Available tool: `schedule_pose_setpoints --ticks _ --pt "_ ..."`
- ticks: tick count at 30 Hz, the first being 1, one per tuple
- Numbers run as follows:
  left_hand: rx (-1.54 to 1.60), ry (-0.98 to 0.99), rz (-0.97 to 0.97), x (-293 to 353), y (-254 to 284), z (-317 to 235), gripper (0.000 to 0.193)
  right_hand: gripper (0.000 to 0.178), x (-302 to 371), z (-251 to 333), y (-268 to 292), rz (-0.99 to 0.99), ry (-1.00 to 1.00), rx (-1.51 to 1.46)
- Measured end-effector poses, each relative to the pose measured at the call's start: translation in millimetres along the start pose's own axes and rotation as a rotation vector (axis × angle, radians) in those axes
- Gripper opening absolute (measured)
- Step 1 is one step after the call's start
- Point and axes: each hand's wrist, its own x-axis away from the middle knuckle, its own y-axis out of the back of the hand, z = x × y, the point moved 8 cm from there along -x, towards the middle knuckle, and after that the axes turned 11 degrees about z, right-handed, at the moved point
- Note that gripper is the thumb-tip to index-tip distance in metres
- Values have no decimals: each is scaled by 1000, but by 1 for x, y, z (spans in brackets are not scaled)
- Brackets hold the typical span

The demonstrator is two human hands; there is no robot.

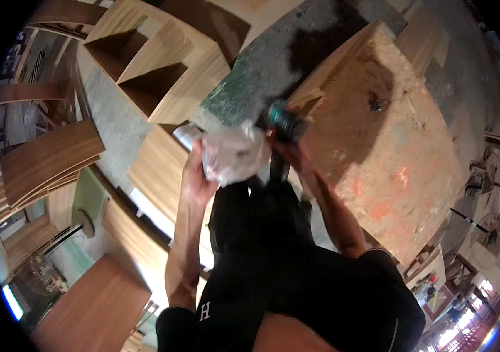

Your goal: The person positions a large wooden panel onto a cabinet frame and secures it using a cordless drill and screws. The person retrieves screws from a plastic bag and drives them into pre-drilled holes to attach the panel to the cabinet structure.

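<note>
In front of my body, my left hand (194, 176) is closed around the side of a clear, crinkled plastic bag (235, 155). Its contents are blurred; something pale and reddish shows through. My right hand (290, 151) grips a teal and black cordless drill (286, 122), close to the bag's right side. Whether the right fingers also touch the bag, I cannot tell. Just beyond my left fingertips is a shiny silver object (187, 135), whose kind is unclear.
A wooden cabinet carcass (156, 56) with open compartments lies ahead to the left. On the right stands a stained wooden worktop (402, 158) with a small dark item (374, 102) on it. Stacked wood panels (53, 155) fill the left side, above a grey floor (109, 111).
</note>
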Motion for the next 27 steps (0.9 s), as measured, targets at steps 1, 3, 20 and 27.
schedule_pose_setpoints --ticks 1,3,20,27 --pt "-147 35 -159 -22 -7 -23 38 27 -20 2 -2 -56 -92 0" --pt "-336 20 -126 -66 1 -71 47 26 -75 24 -2 -145 -219 25" --pt "-418 50 -55 -402 -28 -232 46 37 -403 110 79 -228 -227 168" --pt "-819 65 -128 -537 -11 -268 36 37 -506 172 151 -228 -173 -42"
